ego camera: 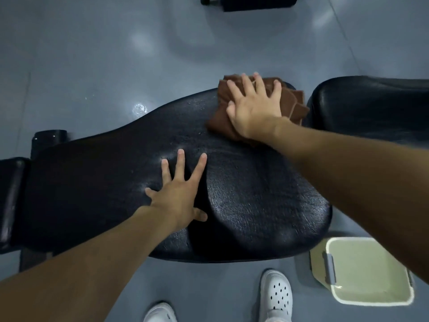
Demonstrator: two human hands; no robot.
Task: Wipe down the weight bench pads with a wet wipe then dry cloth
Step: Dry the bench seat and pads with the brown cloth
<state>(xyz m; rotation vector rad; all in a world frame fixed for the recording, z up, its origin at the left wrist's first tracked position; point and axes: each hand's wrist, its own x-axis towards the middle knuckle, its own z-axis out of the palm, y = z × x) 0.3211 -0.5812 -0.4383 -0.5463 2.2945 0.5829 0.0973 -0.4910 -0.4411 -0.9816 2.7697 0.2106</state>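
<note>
The brown cloth (219, 123) is lying folded at the far end of the large black bench pad (255, 205), right up by the rounded edge. The right hand (255, 105) is pressing flat on top of it, fingers spread wide and straight, palm down, nothing curled around the fabric. Cloth edges are showing out from under the hand on both sides.

The left hand (178, 196) is resting open on the middle of the same pad, fingers fanned apart, thumb out to the side, holding nothing. It is sitting well apart from the cloth, nearer the person. The pad's textured surface is catching the light around the left fingertips and along the near bulge; whether that sheen is moisture or just glare, I cannot tell.

Just beyond the cloth, a narrow gap is separating this pad from a second black pad (371, 105) running off to the right. On the left side, another dark padded section (11, 198) is butting up against the main pad, with a black metal bracket (48, 138) showing behind it.

Below the pad's near edge, a pale green bin (366, 270) is standing on the grey floor (92, 54), beside the person's white perforated clogs (276, 296). A dark object (255, 2) is sitting at the top edge, mostly cut off.
</note>
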